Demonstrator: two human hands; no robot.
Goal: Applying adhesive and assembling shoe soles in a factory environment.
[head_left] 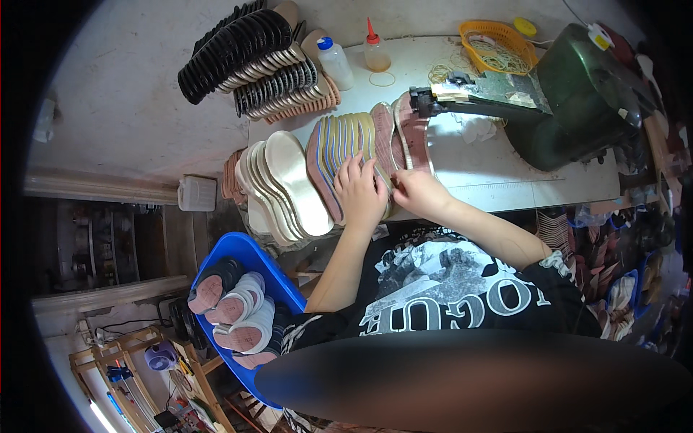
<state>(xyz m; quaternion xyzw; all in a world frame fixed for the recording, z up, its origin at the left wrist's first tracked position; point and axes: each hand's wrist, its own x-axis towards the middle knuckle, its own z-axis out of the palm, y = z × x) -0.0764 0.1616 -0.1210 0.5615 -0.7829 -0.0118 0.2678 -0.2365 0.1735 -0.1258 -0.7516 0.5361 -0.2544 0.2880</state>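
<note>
A row of shoe insoles point(339, 141), brownish pink with blue and yellowish edges, leans in overlapping order on the worktable. My left hand point(359, 191) lies over the near part of this row, fingers stretched out and somewhat spread. Beside it, my right hand point(424, 195) is closed, its fingertips together at the near end of the insoles; what they pinch is hidden. Just beyond the right hand, loose pinkish insoles point(413, 137) lie under the arm of a green machine point(498, 105). Left of the row sits a fanned stack of shiny cream insoles point(292, 180).
Black and beige soles point(253, 50) are stacked at the far left. A blue-capped bottle point(336, 65), a red-tipped glue bottle point(375, 54) and a yellow basket point(498, 47) of rubber bands stand at the back. A blue tub point(289, 278) of soles is at lower left.
</note>
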